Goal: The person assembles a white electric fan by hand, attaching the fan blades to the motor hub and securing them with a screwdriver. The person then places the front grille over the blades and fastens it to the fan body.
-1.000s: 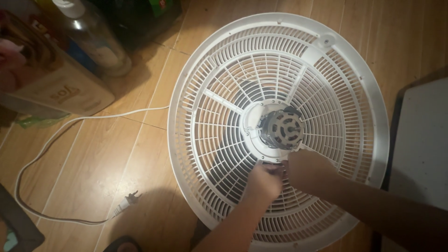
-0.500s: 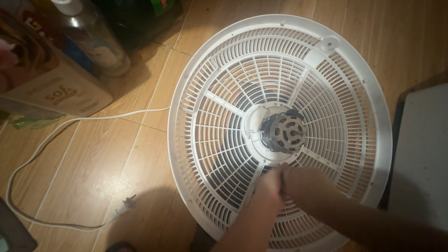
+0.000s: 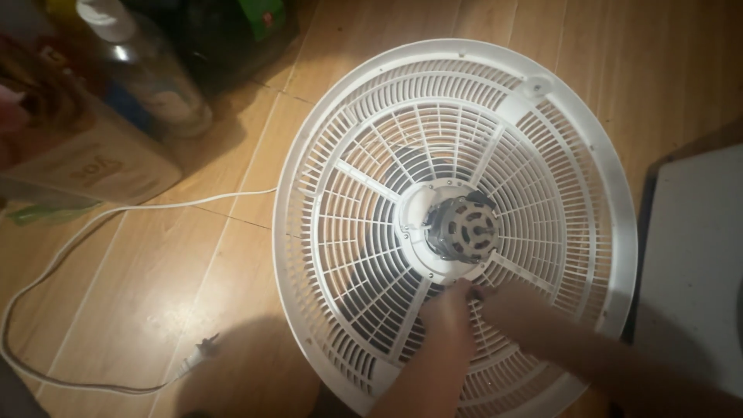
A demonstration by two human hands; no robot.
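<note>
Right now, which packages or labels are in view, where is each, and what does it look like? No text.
Cardboard box: top left on the wood floor, beige, long and lying flat, pale printing on its side.
Clear plastic bottle: behind the box, upright, white cap, blue and white label.
Green package: top edge, against dark things, mostly cut off.
No screens or signs.

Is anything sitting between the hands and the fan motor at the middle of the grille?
Nothing visible does. The left hand and right hand rest on the white fan grille just below the motor, and only bare grille ribs and the white hub ring lie between them and it.
</note>
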